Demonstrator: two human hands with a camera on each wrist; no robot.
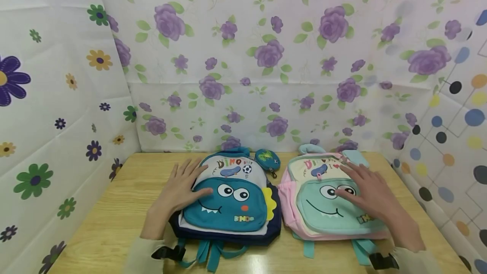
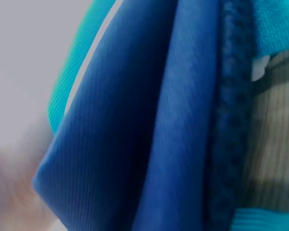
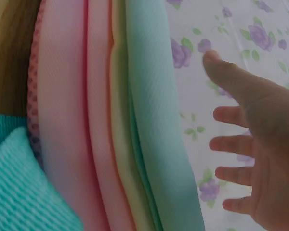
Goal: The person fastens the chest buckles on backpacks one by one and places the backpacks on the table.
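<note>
Two children's dinosaur backpacks lie side by side, face up. My left hand is spread over the left edge of the teal and navy backpack, its thumb over the front pocket. My right hand, fingers apart and straight, is over the right side of the mint and pink backpack, overlapping one printed eye. In the right wrist view a gap shows between the palm and that pack's mint front. Navy cloth fills most of the left wrist view, with only a blurred part of the hand showing.
The backpacks lie on a wooden table with teal straps toward the near edge. A small round dinosaur pouch is beside the teal pack's top. Floral cloth hangs behind the table, with patterned cloths at both sides.
</note>
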